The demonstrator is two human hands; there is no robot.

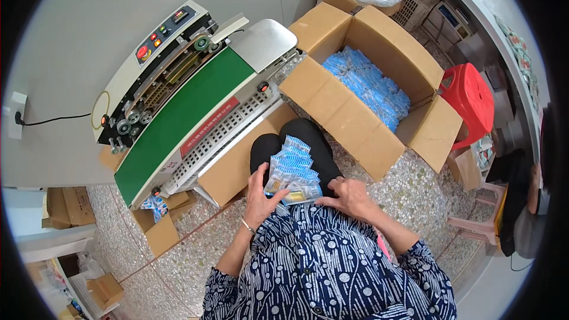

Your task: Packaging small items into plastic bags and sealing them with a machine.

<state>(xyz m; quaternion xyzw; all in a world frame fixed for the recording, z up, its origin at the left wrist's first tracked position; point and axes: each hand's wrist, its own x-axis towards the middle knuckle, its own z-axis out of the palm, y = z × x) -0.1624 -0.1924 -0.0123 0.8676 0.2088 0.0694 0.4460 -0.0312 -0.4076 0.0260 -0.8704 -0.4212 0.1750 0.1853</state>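
A fanned pile of clear plastic packets (294, 163) with blue-striped ends lies on my lap. My left hand (258, 198) grips the pile's left side, fingers along the edge and thumb across the lowest packets. Something yellowish shows inside the bottom packet. At the lower right corner, my right hand (351, 197) has its fingers curled and its thumb against the bottom edge; its fingertips are partly hidden. Just beyond my knees stands an open cardboard box (344, 124), with many similar blue-striped packets (367, 86) heaped inside.
A sealing machine (172, 53) with a green conveyor belt (184, 118) stands ahead to the left. Below its near end is a small open carton (161, 238) with packets. A red stool (471, 104) is right of the big box; a pale pink stool (483, 216) stands nearer.
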